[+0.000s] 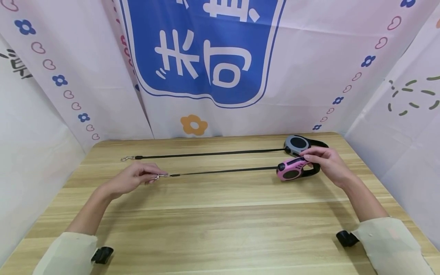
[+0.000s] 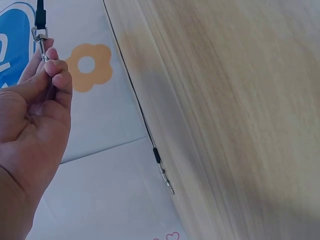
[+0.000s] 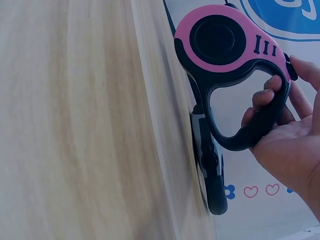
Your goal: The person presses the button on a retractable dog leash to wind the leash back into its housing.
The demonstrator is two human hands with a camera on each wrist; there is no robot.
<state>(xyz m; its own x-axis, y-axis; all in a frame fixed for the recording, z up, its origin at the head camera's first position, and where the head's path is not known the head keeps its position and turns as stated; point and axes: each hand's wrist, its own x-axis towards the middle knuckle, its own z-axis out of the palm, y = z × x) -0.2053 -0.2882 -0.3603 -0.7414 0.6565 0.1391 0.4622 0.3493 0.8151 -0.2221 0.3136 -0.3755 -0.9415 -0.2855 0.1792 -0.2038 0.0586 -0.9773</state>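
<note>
My right hand (image 1: 324, 162) grips the black handle of a pink retractable dog leash (image 1: 292, 169), fingers through its loop and thumb at the button, as the right wrist view shows. From its housing a black cord (image 1: 223, 171) stretches leftward to a metal snap hook (image 1: 161, 176). My left hand (image 1: 137, 177) pinches that hook between thumb and fingers. Behind lies a grey retractable leash (image 1: 297, 145), its black strap (image 1: 213, 154) pulled out along the table to its own metal hook (image 1: 128, 158). In the right wrist view the grey leash (image 3: 207, 160) appears beyond the pink one (image 3: 215, 40).
A light wooden table (image 1: 206, 229) carries both leashes. White printed cloth (image 1: 309, 76) with a blue sign hangs behind the table's far edge, and more cloth stands at both sides. Black wrist-camera pieces (image 1: 103, 254) sit by the sleeves.
</note>
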